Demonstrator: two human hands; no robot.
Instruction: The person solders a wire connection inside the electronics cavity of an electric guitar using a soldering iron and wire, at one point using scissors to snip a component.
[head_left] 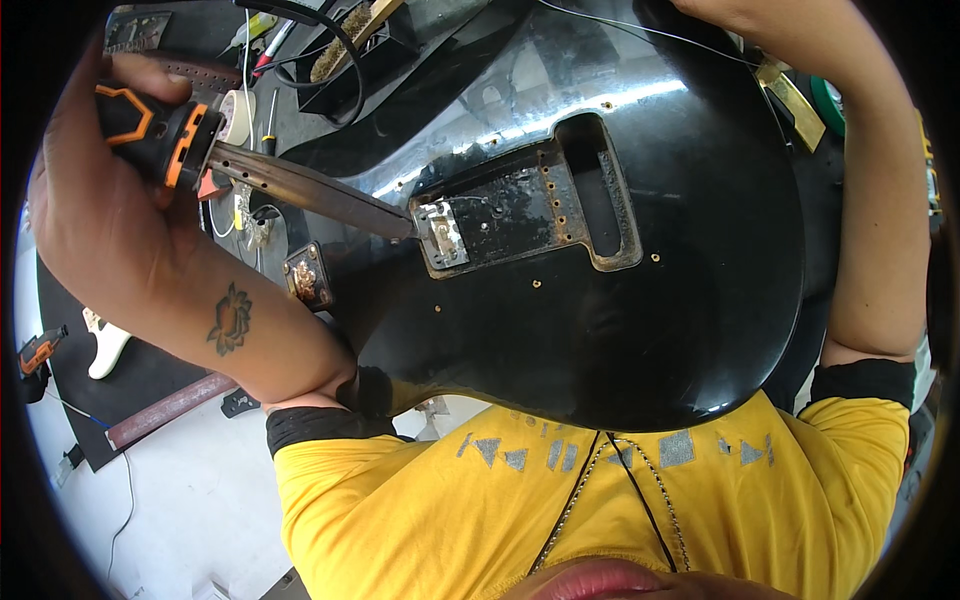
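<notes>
My left hand [105, 195] is closed round a black-and-orange handled tool [150, 130] with a long, brownish metal attachment [290, 185]. Its tip reaches the left end of a recessed cavity [500, 220] in a glossy black guitar body [700, 250], where a silvery plate [440, 235] with pale patches sits. A slot and several small screw holes are cut in the body. A rusty square plate [305, 275] lies just left of it. My right hand [730, 15] is at the body's upper right edge, its fingers mostly out of view.
At the upper left are a tool holder with a brush [345, 45], screwdrivers [270, 125], tape [237, 115] and cables. Left lie a white guitar part [108, 350], another orange-and-black tool [38, 355] and a reddish bar [165, 410]. A brass-coloured piece [800, 110] is at the right.
</notes>
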